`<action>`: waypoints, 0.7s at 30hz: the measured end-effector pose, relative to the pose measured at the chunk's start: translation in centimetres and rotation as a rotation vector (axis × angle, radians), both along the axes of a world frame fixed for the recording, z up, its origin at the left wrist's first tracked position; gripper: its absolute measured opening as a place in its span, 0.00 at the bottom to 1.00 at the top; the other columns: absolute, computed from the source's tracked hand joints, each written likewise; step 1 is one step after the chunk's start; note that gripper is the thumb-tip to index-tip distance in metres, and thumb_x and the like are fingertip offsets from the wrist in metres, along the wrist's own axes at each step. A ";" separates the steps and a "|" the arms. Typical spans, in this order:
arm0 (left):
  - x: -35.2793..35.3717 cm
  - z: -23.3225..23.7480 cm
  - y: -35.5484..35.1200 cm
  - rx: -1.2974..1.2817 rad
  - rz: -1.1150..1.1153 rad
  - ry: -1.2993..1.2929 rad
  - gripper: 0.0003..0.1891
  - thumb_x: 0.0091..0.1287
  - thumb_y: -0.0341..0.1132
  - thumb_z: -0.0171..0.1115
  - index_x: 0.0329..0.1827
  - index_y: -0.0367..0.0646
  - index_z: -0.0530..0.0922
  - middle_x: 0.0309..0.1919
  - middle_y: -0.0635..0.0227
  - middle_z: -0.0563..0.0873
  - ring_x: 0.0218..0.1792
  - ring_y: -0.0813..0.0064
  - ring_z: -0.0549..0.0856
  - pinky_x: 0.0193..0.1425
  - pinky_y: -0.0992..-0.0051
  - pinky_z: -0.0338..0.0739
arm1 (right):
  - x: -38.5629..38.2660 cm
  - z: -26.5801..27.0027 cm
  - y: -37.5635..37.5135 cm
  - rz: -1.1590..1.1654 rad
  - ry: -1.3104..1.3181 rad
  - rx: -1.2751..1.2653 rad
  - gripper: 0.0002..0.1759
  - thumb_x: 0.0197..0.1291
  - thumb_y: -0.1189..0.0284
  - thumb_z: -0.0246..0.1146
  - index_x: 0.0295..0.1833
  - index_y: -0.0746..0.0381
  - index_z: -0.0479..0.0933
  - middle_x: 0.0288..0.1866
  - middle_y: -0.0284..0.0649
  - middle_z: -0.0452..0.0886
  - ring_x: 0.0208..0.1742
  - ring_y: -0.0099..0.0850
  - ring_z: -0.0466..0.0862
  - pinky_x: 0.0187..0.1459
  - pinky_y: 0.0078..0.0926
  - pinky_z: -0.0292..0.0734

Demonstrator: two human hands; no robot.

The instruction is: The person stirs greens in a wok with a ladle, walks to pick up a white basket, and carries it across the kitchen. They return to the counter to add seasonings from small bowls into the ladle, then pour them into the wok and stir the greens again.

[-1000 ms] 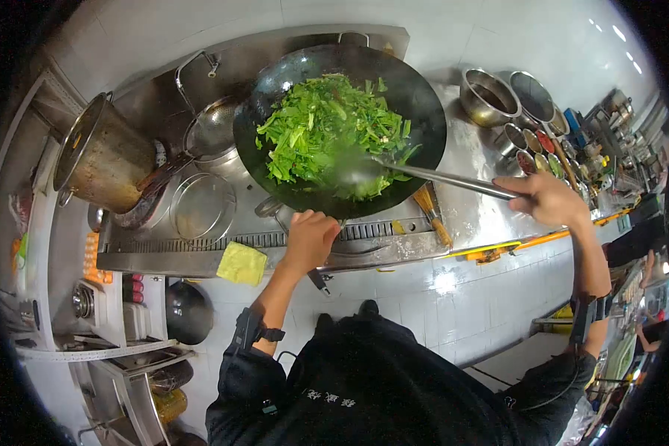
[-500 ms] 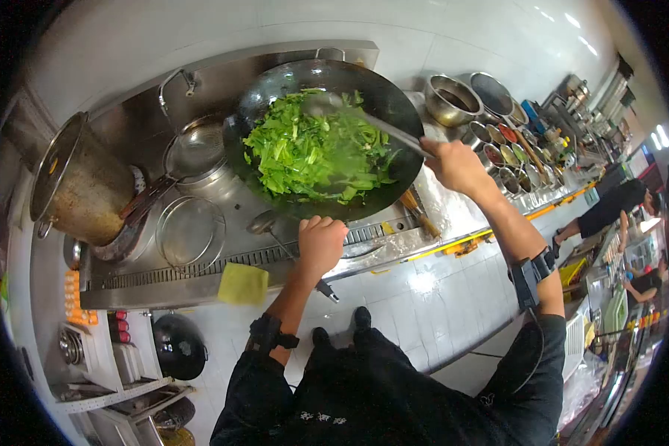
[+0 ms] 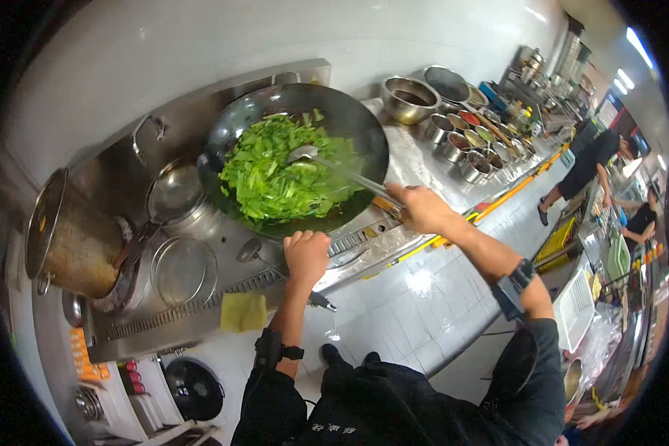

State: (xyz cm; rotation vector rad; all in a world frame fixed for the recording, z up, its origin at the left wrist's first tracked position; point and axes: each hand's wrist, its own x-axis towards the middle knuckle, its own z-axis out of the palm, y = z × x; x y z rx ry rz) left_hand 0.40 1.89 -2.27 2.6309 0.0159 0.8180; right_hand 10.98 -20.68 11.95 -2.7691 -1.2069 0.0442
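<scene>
Here, the left hand (image 3: 305,256) curls over the near edge of the wok (image 3: 342,111), presumably steadying it. The right hand (image 3: 421,210) grips the ladle (image 3: 349,175) high on its handle, likely for reach; its bowl overlies the greens (image 3: 275,178) inside the wok. Beyond, seasoning pots (image 3: 458,151) cluster on the bench (image 3: 407,154).

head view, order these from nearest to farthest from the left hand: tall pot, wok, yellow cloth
1. Wok, its near rim at the left hand.
2. Yellow cloth, left, at the counter's front edge.
3. Tall pot, far left.
</scene>
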 end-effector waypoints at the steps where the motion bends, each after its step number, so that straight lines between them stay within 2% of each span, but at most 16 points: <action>1: -0.2 0.3 -0.1 -0.004 -0.007 -0.016 0.06 0.59 0.37 0.59 0.26 0.47 0.77 0.26 0.67 0.78 0.34 0.61 0.76 0.40 0.61 0.64 | -0.9 1.1 -1.5 -0.008 0.002 0.050 0.28 0.48 0.79 0.58 0.59 0.61 0.67 0.35 0.53 0.80 0.39 0.51 0.81 0.41 0.47 0.75; 4: -0.1 0.1 -0.2 0.032 0.002 -0.001 0.06 0.60 0.37 0.59 0.27 0.47 0.77 0.26 0.66 0.78 0.34 0.61 0.76 0.40 0.61 0.64 | -3.4 2.8 -4.2 -0.050 -0.041 0.210 0.26 0.50 0.75 0.62 0.58 0.60 0.70 0.35 0.51 0.80 0.38 0.51 0.80 0.40 0.47 0.75; 6: 0.1 -0.3 -0.2 0.023 0.010 -0.020 0.07 0.61 0.37 0.58 0.27 0.46 0.78 0.26 0.66 0.79 0.34 0.60 0.76 0.41 0.61 0.64 | -3.6 0.8 -5.3 -0.072 -0.036 0.352 0.28 0.50 0.72 0.65 0.59 0.59 0.70 0.36 0.51 0.80 0.39 0.51 0.80 0.39 0.47 0.75; 7: 0.2 -0.7 -0.1 0.025 0.008 -0.023 0.07 0.61 0.38 0.58 0.28 0.46 0.78 0.27 0.66 0.79 0.34 0.59 0.76 0.41 0.61 0.65 | -3.1 -0.9 -5.5 -0.081 -0.006 0.394 0.28 0.51 0.67 0.67 0.60 0.58 0.71 0.41 0.51 0.81 0.41 0.50 0.81 0.42 0.45 0.75; 8: 0.2 -0.8 0.0 0.029 0.009 -0.028 0.08 0.62 0.38 0.58 0.28 0.46 0.78 0.27 0.66 0.80 0.35 0.59 0.76 0.41 0.61 0.65 | -2.0 -3.8 -5.7 -0.057 -0.025 0.477 0.24 0.55 0.63 0.65 0.57 0.59 0.73 0.42 0.51 0.82 0.42 0.50 0.81 0.43 0.42 0.76; 10: -0.1 -0.5 -0.1 0.024 0.017 0.029 0.09 0.63 0.39 0.57 0.29 0.46 0.79 0.29 0.65 0.81 0.36 0.58 0.77 0.42 0.60 0.65 | -2.5 -6.3 -5.7 -0.203 0.301 0.782 0.21 0.60 0.59 0.60 0.53 0.61 0.76 0.39 0.49 0.83 0.39 0.49 0.82 0.42 0.39 0.77; 12: 0.0 -0.5 0.0 0.024 0.033 0.085 0.10 0.63 0.41 0.56 0.30 0.47 0.80 0.30 0.65 0.81 0.38 0.58 0.77 0.44 0.60 0.66 | -2.8 -11.8 -7.2 -0.193 0.218 0.996 0.20 0.63 0.57 0.56 0.47 0.63 0.79 0.30 0.45 0.83 0.32 0.42 0.84 0.36 0.35 0.77; 14: -0.1 -0.6 0.0 0.050 0.041 0.094 0.09 0.63 0.41 0.56 0.31 0.47 0.79 0.30 0.65 0.81 0.39 0.57 0.77 0.45 0.59 0.66 | -5.9 -15.5 -10.3 -0.409 0.726 1.017 0.20 0.64 0.57 0.55 0.40 0.64 0.80 0.23 0.40 0.81 0.24 0.31 0.82 0.30 0.28 0.75; 16: 0.1 -0.5 0.0 0.073 0.051 0.095 0.09 0.63 0.40 0.56 0.31 0.46 0.79 0.30 0.65 0.81 0.38 0.57 0.77 0.44 0.60 0.66 | -8.4 -22.4 -13.2 -0.555 0.865 0.972 0.21 0.65 0.56 0.54 0.35 0.64 0.79 0.18 0.36 0.78 0.19 0.24 0.78 0.25 0.24 0.73; 17: 0.0 -0.1 -0.2 0.065 0.046 0.097 0.09 0.63 0.40 0.56 0.31 0.45 0.78 0.30 0.65 0.82 0.38 0.57 0.77 0.44 0.60 0.67 | -10.4 -24.7 -14.6 -0.543 0.863 0.878 0.20 0.65 0.57 0.55 0.35 0.64 0.79 0.18 0.36 0.78 0.19 0.24 0.78 0.24 0.24 0.73; 19: 0.4 -0.4 0.2 0.061 0.044 0.131 0.09 0.63 0.40 0.56 0.30 0.46 0.78 0.30 0.65 0.81 0.38 0.57 0.78 0.44 0.60 0.67 | -13.8 -27.6 -17.4 -0.511 0.931 0.736 0.19 0.63 0.58 0.56 0.37 0.65 0.79 0.20 0.37 0.79 0.19 0.24 0.78 0.24 0.25 0.74; 21: 0.3 -0.2 0.0 0.072 0.056 0.147 0.10 0.63 0.41 0.55 0.29 0.45 0.77 0.29 0.64 0.81 0.37 0.56 0.77 0.43 0.60 0.67 | -16.1 -27.9 -18.9 -0.526 1.021 0.674 0.19 0.62 0.59 0.58 0.42 0.65 0.79 0.25 0.41 0.81 0.22 0.27 0.81 0.27 0.28 0.77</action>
